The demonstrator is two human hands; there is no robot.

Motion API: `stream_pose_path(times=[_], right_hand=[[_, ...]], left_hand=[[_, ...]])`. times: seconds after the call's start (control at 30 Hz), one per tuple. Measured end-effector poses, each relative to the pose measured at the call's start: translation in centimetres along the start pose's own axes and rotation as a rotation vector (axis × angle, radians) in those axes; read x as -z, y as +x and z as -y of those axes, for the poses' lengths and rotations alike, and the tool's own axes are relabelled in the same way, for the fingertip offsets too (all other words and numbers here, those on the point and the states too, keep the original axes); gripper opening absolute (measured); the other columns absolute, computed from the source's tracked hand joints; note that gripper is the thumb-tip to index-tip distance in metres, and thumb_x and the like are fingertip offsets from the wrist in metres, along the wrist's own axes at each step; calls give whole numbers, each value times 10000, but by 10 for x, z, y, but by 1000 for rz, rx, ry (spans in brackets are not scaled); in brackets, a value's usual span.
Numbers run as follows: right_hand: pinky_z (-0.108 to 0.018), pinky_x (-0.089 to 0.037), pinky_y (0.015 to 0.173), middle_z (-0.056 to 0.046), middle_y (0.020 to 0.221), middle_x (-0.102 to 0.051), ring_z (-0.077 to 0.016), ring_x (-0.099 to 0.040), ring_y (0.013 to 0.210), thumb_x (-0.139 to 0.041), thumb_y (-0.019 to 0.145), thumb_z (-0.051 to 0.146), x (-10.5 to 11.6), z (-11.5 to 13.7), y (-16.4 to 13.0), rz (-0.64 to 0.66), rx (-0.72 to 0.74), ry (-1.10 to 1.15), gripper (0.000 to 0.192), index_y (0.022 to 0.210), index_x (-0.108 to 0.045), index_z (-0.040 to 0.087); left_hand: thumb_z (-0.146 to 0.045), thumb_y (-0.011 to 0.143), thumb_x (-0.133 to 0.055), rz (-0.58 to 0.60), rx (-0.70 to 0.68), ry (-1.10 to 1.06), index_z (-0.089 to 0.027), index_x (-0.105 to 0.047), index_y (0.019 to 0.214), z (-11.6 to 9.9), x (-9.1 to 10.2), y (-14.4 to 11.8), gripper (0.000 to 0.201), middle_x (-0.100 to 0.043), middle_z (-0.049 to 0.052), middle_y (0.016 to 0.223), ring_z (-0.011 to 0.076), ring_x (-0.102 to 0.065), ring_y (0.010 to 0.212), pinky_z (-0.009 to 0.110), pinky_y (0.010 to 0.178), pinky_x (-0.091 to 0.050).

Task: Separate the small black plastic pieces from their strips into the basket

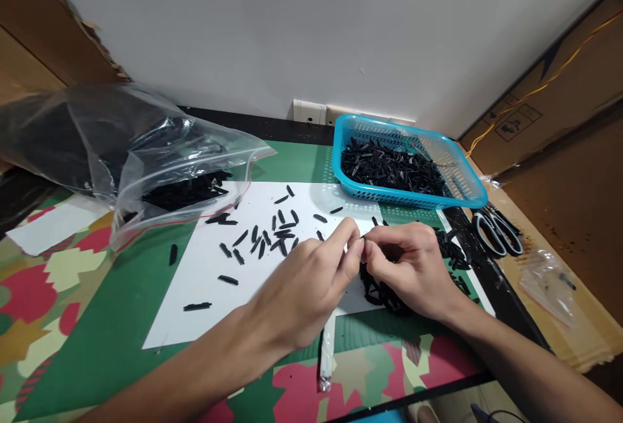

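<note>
Left hand (311, 280) and right hand (413, 270): fingertips pinched narrow on one black piece (363, 239), mostly hidden, above the sheet (202, 274). This unit appears unfinished. Loose pieces (228, 279) lie on the sheet; a heap (372, 290) sits beneath the right hand. Basket (409, 197) and bag (146, 128) hold many more. Finished and pending stock cannot be told apart.

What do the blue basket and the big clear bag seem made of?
Blue basket: probably moulded plastic, slightly glossy, from its shiny rim and perforated walls. Big clear bag: likely thin, glossy plastic film; it's see-through, creased and catches highlights.
</note>
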State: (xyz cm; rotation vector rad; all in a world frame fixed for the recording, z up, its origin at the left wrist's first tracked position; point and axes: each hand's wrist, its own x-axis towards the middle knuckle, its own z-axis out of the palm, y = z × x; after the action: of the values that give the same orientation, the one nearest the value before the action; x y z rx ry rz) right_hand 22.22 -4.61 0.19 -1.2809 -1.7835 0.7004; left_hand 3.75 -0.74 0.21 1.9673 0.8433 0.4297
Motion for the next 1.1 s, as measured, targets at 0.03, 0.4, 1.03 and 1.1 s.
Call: stream_pose_path(times=[0.03,0.4,1.03,1.1], right_hand=[[-229,-247,505,70,538,-369,-65,-306,507,-561,897,125,0,0,0,-9,6,-9,332,586,-460,181],[-224,-257,496,72,535,-367,-60,-320,486,-581,879,104,2,-1,0,-68,37,-31,328,579,-474,182],[-252,-327,551,30,618,-502,-112,-411,571,-558,1073,473,6,-1,1,130,-159,387,500,663,-528,189],[-254,-329,563,30,635,-495,-115,-412,589,-545,1078,461,7,-1,2,142,-166,378,479,682,-517,192]], left_hand=[[-416,1129,-311,-10,-3,-17,-252,-457,937,0,0,0,292,-463,-84,648,129,-424,551,298,569,-283],[-583,1083,-405,90,163,-629,-242,-412,885,-4,-3,-3,394,-446,-68,717,84,-317,539,201,470,-280],[-506,1069,-498,-44,107,-657,-221,-495,855,-2,-8,-2,356,-355,-92,597,64,-232,459,185,417,-208],[-476,1074,-498,-20,105,-662,-224,-501,868,-1,-6,-1,325,-356,-94,603,68,-234,466,188,429,-218]])
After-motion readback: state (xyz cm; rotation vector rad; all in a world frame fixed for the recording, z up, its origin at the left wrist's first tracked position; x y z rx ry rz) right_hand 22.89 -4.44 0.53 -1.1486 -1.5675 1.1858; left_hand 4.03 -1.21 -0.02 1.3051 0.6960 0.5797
